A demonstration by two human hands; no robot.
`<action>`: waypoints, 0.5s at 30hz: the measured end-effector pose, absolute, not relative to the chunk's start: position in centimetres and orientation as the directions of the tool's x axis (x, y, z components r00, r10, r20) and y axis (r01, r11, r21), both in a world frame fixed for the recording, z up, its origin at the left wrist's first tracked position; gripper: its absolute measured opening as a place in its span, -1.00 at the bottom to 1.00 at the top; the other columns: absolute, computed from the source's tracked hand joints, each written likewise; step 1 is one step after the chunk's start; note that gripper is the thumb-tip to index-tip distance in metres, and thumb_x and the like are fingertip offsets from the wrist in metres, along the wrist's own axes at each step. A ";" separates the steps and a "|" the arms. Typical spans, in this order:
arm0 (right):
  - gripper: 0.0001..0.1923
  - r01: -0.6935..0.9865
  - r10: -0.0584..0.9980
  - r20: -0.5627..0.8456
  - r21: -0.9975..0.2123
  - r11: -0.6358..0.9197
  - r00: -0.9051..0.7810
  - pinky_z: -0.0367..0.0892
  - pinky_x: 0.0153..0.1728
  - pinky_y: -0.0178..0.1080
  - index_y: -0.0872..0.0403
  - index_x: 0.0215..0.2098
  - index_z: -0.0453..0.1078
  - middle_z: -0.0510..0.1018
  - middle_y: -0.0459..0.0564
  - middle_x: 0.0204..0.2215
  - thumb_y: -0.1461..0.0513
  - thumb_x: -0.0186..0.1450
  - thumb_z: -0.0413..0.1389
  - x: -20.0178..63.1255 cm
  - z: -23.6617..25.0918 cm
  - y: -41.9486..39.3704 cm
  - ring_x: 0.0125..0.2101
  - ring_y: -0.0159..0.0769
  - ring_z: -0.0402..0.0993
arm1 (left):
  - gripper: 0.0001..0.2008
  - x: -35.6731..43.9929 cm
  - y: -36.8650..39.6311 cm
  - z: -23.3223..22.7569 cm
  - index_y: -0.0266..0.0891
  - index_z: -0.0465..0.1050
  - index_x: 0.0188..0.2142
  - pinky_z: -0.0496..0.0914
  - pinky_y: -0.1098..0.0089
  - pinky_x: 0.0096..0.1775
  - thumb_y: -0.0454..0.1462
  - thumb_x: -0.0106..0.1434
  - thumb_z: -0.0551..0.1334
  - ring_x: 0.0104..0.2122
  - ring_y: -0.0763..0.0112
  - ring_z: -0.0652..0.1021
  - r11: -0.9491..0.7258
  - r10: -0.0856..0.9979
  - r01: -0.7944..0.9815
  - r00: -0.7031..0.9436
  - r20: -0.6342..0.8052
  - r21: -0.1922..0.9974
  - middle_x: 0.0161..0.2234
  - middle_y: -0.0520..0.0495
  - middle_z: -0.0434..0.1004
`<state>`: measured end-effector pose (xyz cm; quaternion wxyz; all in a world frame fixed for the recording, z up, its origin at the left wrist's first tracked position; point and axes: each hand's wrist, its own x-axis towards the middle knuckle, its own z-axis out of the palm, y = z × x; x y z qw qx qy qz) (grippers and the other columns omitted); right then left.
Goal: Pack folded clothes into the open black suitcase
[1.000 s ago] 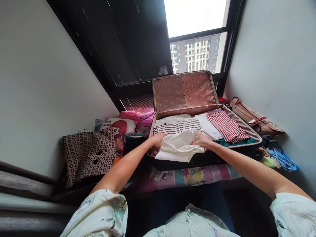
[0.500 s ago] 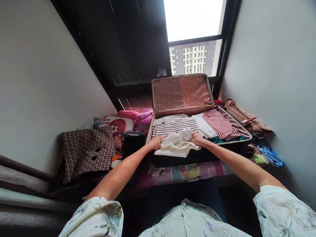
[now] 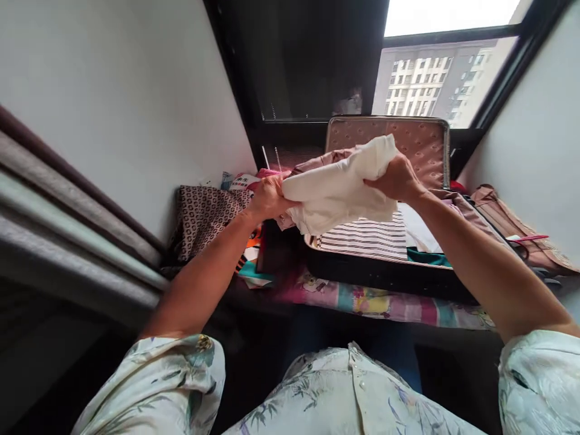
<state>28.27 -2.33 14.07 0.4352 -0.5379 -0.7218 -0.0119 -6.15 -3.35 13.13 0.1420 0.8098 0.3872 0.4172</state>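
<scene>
A white folded garment [image 3: 339, 187] is stretched between my two hands above the open suitcase [image 3: 385, 275]; its exact kind does not show. My left hand [image 3: 268, 198] is closed on its left end. At the right end, my right hand [image 3: 394, 178] grips it with the thumb in front. Below the garment, a black-and-white striped piece of clothing [image 3: 367, 237] lies in the suitcase, with white cloth [image 3: 419, 225] to its right. A pinkish-brown cloth [image 3: 319, 162] shows behind the garment; whether my left hand also holds it I cannot tell.
The suitcase lid [image 3: 426, 142] stands raised against the window. To the left is a brown patterned bag or cloth [image 3: 208, 217], to the right a folded brownish piece [image 3: 521, 223] with a fringed edge. A colourful printed mat [image 3: 376, 302] lies under the suitcase. Curtains [image 3: 81, 199] hang at far left.
Both hands have lifted the white garment from the suitcase's front edge, and it is now spread wider. The view has shifted left. The red-striped clothing is now mostly hidden.
</scene>
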 end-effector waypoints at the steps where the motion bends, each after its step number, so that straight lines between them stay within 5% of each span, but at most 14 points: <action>1: -0.31 0.782 0.759 0.645 -0.429 0.453 -0.086 0.46 -0.03 0.14 0.05 0.06 0.34 0.56 0.07 -0.14 0.03 0.02 0.36 26.7 15.0 -1.7 -0.09 0.05 0.51 | -0.62 -7.5 -3.7 13.0 -0.23 0.55 -0.23 0.43 0.36 -0.32 -0.25 -0.09 0.48 -0.34 0.30 0.54 -0.631 0.766 0.525 0.306 0.565 0.571 -0.34 -0.02 0.59; 7: -0.32 0.763 0.751 0.553 -0.288 0.578 -0.361 0.42 -0.01 0.10 0.08 0.08 0.30 0.53 0.08 -0.12 0.06 0.06 0.36 17.4 14.8 2.0 -0.06 0.04 0.45 | -0.59 -14.5 -5.9 7.4 -0.26 0.53 -0.20 0.48 0.33 -0.27 -0.31 -0.10 0.49 -0.32 0.32 0.56 -0.383 0.916 0.436 0.064 0.396 0.815 -0.29 -0.06 0.63; 11: -0.27 0.782 0.778 0.372 -0.183 0.596 -0.506 0.40 -0.04 -0.03 0.12 0.18 0.27 0.53 0.12 -0.07 0.10 0.11 0.34 11.7 13.0 4.3 -0.04 0.05 0.46 | -0.44 -16.8 -7.8 1.7 -0.35 0.56 -0.16 0.53 0.27 -0.23 -0.22 -0.19 0.55 -0.26 0.22 0.62 -0.167 0.978 0.197 -0.090 0.188 0.966 -0.23 -0.16 0.67; 15: -0.26 0.725 0.726 0.249 -0.115 0.679 -0.641 0.38 -0.08 -0.13 0.09 0.21 0.29 0.55 0.11 -0.03 0.15 0.08 0.34 6.4 11.3 7.5 -0.07 -0.02 0.47 | -0.32 -17.8 -8.8 -2.5 -0.37 0.60 -0.12 0.56 0.24 -0.18 -0.19 -0.29 0.60 -0.19 0.13 0.65 -0.015 0.991 -0.068 -0.133 0.006 0.998 -0.17 -0.22 0.69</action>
